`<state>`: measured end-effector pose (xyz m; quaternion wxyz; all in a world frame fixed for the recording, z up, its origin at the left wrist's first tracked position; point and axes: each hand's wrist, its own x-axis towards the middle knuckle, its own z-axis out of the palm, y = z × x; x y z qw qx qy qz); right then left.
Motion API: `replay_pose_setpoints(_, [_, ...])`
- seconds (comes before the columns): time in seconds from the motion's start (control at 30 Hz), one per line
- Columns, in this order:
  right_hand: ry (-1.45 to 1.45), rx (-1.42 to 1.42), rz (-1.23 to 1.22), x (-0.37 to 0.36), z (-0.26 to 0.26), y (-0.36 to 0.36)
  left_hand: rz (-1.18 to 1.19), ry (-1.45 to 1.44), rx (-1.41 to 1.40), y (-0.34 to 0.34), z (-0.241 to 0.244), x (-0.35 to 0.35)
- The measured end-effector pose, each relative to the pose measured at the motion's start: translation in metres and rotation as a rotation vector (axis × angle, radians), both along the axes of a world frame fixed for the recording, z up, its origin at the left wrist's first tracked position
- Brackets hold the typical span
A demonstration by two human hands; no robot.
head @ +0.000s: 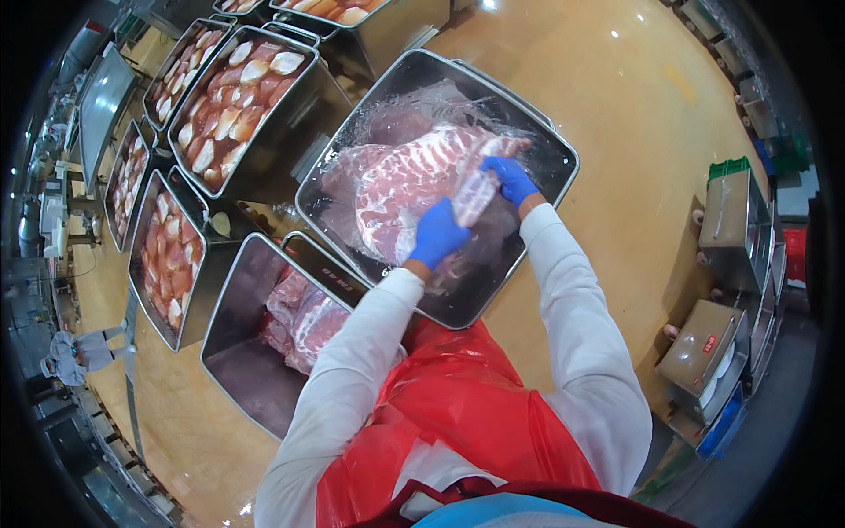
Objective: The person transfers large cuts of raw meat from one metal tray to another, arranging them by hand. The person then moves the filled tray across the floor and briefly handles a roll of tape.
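A large steel bin [561,148] stands in front of me, holding racks of raw ribs [416,178] with clear plastic film [449,99] around and behind them. My left hand [439,234], in a blue glove, grips the lower end of a narrow strip of raw rib meat [476,198]. Its upper end is in my right hand [508,179], also blue-gloved. The strip slants above the bin's contents, beside the larger rack. Both hands are within the bin's rim. Whether film covers the strip is hard to tell.
Close on the left, another steel bin [234,369] holds raw meat [310,323]. Beyond it stand several bins of meat pieces in reddish liquid, including a large one [188,145]. Wheeled steel carts [700,343] line the right side. A person [76,353] stands far left on the tan floor [634,198].
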<state>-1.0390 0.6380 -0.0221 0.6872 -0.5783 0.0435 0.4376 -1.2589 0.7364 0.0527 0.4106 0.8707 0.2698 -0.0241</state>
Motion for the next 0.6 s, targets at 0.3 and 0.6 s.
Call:
replay_pose_setpoints(0.3, [-0.512,-0.538,-0.197,0.038,-0.083,-0.083,-0.032,-0.064,0.169,0.051,-0.108,-0.026])
replay_pose_setpoints(0.6, [-1.199,-0.845,0.719,-0.055,-0.044,0.019,-0.152,0.576,0.163,0.077,-0.118,-0.083])
